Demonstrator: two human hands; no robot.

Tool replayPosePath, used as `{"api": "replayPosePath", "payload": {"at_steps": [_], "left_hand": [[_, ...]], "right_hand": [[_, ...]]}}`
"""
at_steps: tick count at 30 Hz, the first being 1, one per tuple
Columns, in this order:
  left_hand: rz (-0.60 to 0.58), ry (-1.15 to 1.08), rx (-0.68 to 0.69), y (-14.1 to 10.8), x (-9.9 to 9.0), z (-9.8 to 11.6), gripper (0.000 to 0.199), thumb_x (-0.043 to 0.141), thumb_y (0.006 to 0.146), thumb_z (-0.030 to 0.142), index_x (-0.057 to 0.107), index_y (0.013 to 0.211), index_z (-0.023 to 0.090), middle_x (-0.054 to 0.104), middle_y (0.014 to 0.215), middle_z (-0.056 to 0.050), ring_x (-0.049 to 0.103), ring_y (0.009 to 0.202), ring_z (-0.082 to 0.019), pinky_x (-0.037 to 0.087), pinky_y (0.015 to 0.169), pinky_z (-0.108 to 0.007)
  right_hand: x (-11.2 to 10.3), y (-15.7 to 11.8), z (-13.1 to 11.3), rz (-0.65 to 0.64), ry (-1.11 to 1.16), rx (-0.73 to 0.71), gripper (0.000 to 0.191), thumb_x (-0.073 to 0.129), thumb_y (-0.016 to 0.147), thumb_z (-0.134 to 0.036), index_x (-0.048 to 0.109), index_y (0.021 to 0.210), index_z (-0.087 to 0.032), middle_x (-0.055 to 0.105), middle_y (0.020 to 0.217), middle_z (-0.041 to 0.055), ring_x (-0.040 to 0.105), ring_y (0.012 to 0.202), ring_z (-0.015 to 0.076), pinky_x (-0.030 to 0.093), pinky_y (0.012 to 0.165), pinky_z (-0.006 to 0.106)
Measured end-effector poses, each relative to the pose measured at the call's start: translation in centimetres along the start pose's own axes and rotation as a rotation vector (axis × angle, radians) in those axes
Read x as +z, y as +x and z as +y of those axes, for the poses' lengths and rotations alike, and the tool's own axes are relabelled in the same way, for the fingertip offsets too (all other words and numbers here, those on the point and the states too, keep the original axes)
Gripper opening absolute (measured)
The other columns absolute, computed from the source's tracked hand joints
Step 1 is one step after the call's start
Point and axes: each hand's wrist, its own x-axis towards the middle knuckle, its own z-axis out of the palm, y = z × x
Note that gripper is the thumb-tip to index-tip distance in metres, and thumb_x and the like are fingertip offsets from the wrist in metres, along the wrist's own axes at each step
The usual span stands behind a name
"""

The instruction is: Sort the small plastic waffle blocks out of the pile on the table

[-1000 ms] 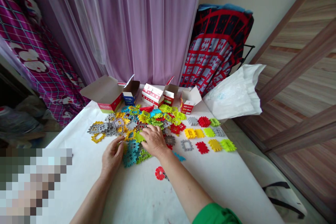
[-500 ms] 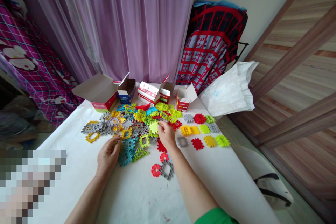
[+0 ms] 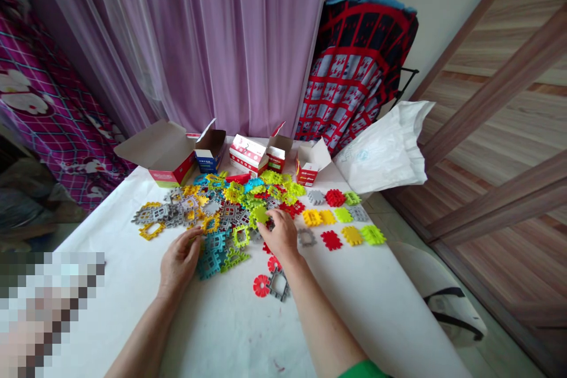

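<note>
A heap of plastic interlocking building tiles [image 3: 230, 212] in several colours lies across the middle of the table. My right hand [image 3: 282, 233] is over its right side, thumb and fingers pinching a lime-green square tile [image 3: 258, 214] with notched edges. At the heap's left front, my left hand [image 3: 178, 260] lies with curved, parted fingers beside the teal window-like pieces [image 3: 210, 263]; its fingertips are partly hidden among the pieces. Two red flower-shaped discs [image 3: 261, 286] and a grey open-frame tile [image 3: 278, 284] lie nearer me.
Loose rows of tiles, including a red one [image 3: 331, 240] and a yellow one [image 3: 352, 235], lie to the right. Several small cartons, among them a blue box [image 3: 208, 159], line the back edge. A white bag [image 3: 385, 147] stands at the back right corner.
The lime-green tile has turned in my right hand, showing a darker face, and my thumb now shows below it. My left hand stays beside the heap. The view has shifted slightly.
</note>
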Motion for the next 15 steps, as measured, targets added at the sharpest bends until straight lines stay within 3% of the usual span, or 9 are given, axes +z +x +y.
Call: {"api": "replayPosePath", "payload": {"at_steps": [10,15], "left_hand": [[-0.009,0.011,-0.004,0.12,-0.22,0.14,0.046,0.05,0.084,0.06,0.075,0.102,0.026,0.079,0.112,-0.005,0.073,0.108,-0.024,0.057,0.098,-0.038],[-0.03,0.029,-0.023,0.25,-0.34,0.11,0.046,0.051,0.083,0.06,0.075,0.103,0.026,0.079,0.114,-0.005,0.073,0.108,-0.024,0.058,0.095,-0.037]], "right_hand": [[0.27,0.4,-1.18,-0.06,-0.096,0.068,0.033,0.076,0.078,-0.029,0.069,0.11,-0.022,0.076,0.108,0.0078,0.066,0.105,0.0264,0.049,0.095,0.038],[0.0,0.36,-0.92,0.018,-0.042,0.056,0.04,0.078,0.074,-0.027,0.068,0.113,-0.021,0.076,0.109,0.0086,0.067,0.105,0.0271,0.051,0.096,0.039]]}}
